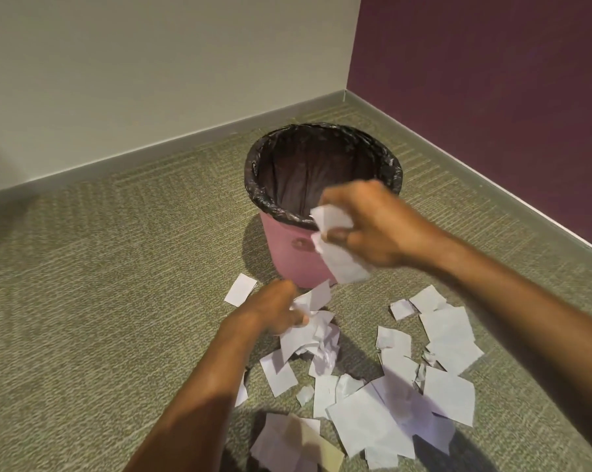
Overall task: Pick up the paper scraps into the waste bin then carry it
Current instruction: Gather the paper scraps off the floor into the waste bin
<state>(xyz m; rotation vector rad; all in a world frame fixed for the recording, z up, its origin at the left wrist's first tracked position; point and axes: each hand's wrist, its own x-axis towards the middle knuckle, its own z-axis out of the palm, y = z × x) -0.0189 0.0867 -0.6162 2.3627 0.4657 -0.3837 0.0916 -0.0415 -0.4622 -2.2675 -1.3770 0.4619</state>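
White torn paper scraps litter near green carpet. Left hand clutches a crumpled bunch low; right hand grips scraps at near rim of pink round bin, black-lined, farther in corner.

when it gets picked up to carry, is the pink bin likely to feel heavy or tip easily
Probably light: the pink waste bin looks like thin plastic, and its black liner shows nothing inside from this angle. It narrows toward the base, so a sideways knock could tip it. The loose liner may slip if gripped at the rim.
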